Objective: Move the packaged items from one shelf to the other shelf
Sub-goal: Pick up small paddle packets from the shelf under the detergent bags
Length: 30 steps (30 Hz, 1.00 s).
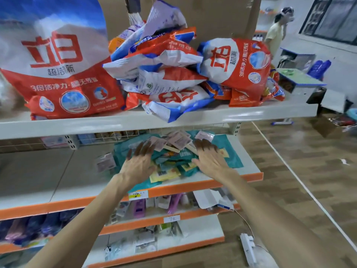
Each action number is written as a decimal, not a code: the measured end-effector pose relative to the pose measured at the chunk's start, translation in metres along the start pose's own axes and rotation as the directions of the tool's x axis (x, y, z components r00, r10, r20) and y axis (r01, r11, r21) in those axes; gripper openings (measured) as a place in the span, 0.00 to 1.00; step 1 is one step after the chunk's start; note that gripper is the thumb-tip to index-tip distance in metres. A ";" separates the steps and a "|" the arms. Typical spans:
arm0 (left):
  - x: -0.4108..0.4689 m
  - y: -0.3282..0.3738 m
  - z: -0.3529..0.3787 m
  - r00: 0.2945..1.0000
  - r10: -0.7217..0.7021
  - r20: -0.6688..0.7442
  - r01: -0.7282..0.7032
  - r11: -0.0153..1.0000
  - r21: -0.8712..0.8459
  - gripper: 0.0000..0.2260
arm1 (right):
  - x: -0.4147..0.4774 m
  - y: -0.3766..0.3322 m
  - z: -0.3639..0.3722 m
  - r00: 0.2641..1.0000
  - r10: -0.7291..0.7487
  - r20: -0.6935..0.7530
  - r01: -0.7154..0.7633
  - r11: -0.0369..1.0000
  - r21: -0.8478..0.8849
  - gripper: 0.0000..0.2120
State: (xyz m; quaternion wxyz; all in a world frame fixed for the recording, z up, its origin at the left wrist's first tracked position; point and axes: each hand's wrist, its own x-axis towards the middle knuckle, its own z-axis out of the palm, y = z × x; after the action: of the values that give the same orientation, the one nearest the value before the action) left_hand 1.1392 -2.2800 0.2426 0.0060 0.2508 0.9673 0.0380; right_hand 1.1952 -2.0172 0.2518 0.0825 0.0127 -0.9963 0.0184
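A heap of teal and yellow packets (173, 165) lies on the second shelf (222, 181), which has an orange front edge. Small pinkish sachets (178, 140) lie at the back of the heap. My left hand (138, 162) reaches over the heap's left side with its fingers spread and straight. My right hand (209, 158) hovers over the right side, fingers also straight. Neither hand holds anything. On the top shelf (116, 124) red, white and blue detergent bags (170, 74) are piled up, with one large bag (58, 60) at the left.
The second shelf's left half (48, 176) is bare apart from a small packet (105, 162). Lower shelves (164, 215) carry small goods. A power strip (249, 248) lies on the wooden floor at the right. A person (276, 33) stands far back by desks.
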 end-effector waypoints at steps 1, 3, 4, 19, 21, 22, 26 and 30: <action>0.008 0.000 0.000 1.000 0.000 -0.006 0.000 1.000 -0.013 0.36 | 0.008 0.007 -0.001 1.000 0.002 -0.003 -0.002 1.000 -0.014 0.33; 0.022 -0.002 0.004 1.000 -0.011 -0.014 0.010 0.999 -0.053 0.36 | 0.021 0.019 0.000 1.000 0.007 -0.019 -0.008 1.000 -0.023 0.33; 0.027 -0.002 0.006 1.000 -0.018 -0.012 0.017 0.997 -0.074 0.35 | 0.024 0.024 0.002 1.000 0.000 -0.023 0.000 1.000 -0.023 0.33; 0.083 -0.022 0.041 0.988 -0.151 -0.045 0.145 0.983 -0.108 0.35 | 0.094 0.041 0.053 0.993 -0.116 0.022 0.113 0.988 0.110 0.32; 0.091 -0.020 0.059 0.990 -0.133 -0.038 0.127 0.984 -0.126 0.34 | 0.098 0.038 0.072 0.989 -0.136 0.057 0.130 0.987 0.095 0.31; 0.094 -0.020 0.069 0.990 -0.132 -0.037 0.126 0.983 -0.132 0.35 | 0.101 0.036 0.083 0.987 -0.148 0.060 0.142 0.986 0.093 0.30; 0.109 -0.024 0.095 0.993 -0.076 -0.084 0.064 0.988 -0.142 0.37 | 0.111 0.029 0.114 0.981 -0.182 0.062 0.171 0.973 0.152 0.31; 0.131 -0.034 0.100 0.998 -0.045 -0.033 0.038 0.984 -0.176 0.36 | 0.124 0.030 0.130 0.977 -0.204 0.065 0.188 0.961 0.204 0.33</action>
State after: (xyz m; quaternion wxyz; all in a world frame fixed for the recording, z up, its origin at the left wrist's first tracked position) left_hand 1.0118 -2.2387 0.1409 0.0109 0.2284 0.9651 0.1274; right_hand 1.0503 -1.9953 0.1429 0.0398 0.1202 -0.9860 0.1083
